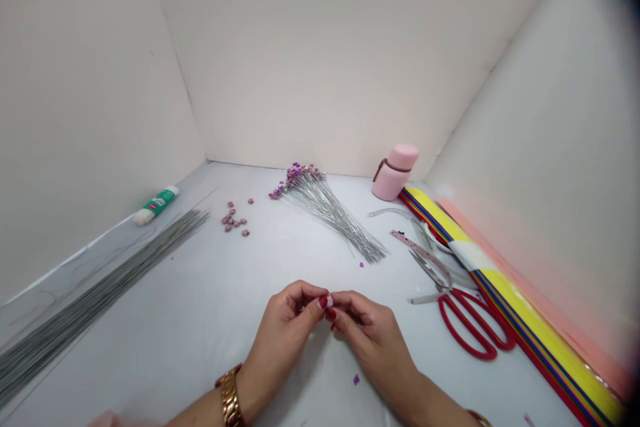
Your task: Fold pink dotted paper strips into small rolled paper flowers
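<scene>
My left hand (295, 313) and my right hand (367, 330) meet at the fingertips near the front of the table. Between them they pinch a small pink-and-white piece (329, 300), mostly hidden by thumbs and forefingers; it looks like folded paper. Beyond my hands, to the left, lies a loose group of small dusty-pink stars (233, 220). A bundle of thin silvery wires tipped with purple and pink pieces (333, 210) rests farther back. Purple scraps lie on the table, one a scrap (357, 380) beside my right wrist.
At left are a sheaf of grey wires (100, 297) and a green-and-white glue stick (157, 205). Red-handled scissors (470, 323), a dotted pink strip (415, 244) and a stack of coloured sheets (530, 320) lie right. A pink flask (395, 173) stands behind, before the wall.
</scene>
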The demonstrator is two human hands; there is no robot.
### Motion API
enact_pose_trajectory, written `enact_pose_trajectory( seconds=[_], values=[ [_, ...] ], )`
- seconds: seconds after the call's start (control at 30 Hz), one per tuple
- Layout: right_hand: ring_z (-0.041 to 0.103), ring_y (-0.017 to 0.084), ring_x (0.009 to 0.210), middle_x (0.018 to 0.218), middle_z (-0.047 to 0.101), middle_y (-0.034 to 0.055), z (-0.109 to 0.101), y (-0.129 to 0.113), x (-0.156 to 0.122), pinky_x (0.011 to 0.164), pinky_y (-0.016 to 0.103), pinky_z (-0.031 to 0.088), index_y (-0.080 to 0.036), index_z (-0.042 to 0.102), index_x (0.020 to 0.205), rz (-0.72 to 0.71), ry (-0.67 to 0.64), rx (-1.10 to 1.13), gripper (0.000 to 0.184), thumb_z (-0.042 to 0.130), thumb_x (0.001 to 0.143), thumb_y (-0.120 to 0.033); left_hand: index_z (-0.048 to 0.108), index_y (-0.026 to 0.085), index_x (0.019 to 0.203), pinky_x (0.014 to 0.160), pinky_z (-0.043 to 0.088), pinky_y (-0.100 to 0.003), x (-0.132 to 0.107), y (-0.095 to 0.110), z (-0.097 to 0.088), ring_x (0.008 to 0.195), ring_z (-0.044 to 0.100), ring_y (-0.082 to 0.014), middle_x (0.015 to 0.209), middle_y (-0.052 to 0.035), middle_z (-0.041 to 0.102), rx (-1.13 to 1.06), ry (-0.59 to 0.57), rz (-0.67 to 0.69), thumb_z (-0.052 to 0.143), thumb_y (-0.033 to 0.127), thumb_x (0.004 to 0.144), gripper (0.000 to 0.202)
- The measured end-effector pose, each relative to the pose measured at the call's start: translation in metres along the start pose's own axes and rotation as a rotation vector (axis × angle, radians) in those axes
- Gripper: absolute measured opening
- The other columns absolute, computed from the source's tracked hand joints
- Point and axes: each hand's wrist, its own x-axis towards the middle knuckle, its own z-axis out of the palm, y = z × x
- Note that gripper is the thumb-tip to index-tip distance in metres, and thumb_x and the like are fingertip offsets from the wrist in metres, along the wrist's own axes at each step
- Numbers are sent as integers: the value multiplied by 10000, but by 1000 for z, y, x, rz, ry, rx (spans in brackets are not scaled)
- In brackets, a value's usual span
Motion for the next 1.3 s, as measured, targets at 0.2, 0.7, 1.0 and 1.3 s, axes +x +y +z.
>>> enact_pose_trajectory(
  seconds=[0.2, 0.7, 1.0, 1.3],
  values=[
    [576, 149, 635, 711, 641, 23, -1, -2, 0, 583, 226, 459, -193, 635, 910, -19, 31, -30, 171, 504, 819, -253, 645, 122, 767, 669, 451, -270, 2, 1, 0, 702, 582, -169, 731, -65, 668, 46, -8, -8, 597, 219, 738, 112],
    [605, 153, 592, 663, 653, 35, -3, 2, 0, 561, 240, 492, -179, 648, 929, -28, 70, 19, 216, 498, 821, -292, 686, 226, 879, 688, 461, -245, -1, 6, -5, 728, 620, -170, 802, -45, 694, 528, -40, 341, 527, 193, 795, 182],
    [602, 140, 605, 698, 656, 33, -3, 0, -1, 577, 227, 490, -188, 621, 974, -94, 40, 13, 210, 467, 839, -233, 682, 212, 787, 643, 448, -228, -5, 6, -5, 649, 610, -155, 717, -38, 690, 624, -22, 463, 539, 164, 783, 151],
    [597, 124, 604, 700, 648, 22, -1, -2, -4, 581, 202, 474, -181, 599, 975, -208, 78, -106, 209, 439, 840, -173, 627, 178, 700, 591, 460, -217, -4, 1, -1, 588, 597, -134, 646, -25, 660, 707, 44, 609, 541, 87, 733, 130]
  ],
)
